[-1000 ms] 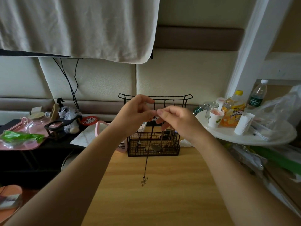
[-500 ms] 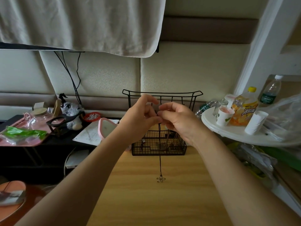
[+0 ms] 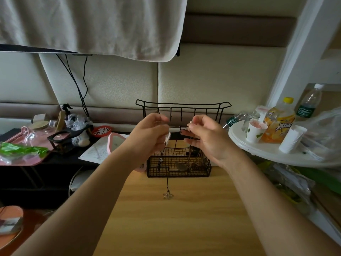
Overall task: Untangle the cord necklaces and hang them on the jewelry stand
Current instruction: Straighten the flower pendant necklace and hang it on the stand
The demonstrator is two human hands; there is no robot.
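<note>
Head view: left hand and right hand both pinch the thin dark cord necklace, held up in front of the black wire jewelry stand, its small flower pendant dangling over the light wooden table.

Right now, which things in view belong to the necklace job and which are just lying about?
Job: black cord necklace with silver flower pendant, held by left hand and right hand; black wire jewelry stand.
Lying about: orange drink bottle with yellow cap; white paper cup; pink plastic tray.
</note>
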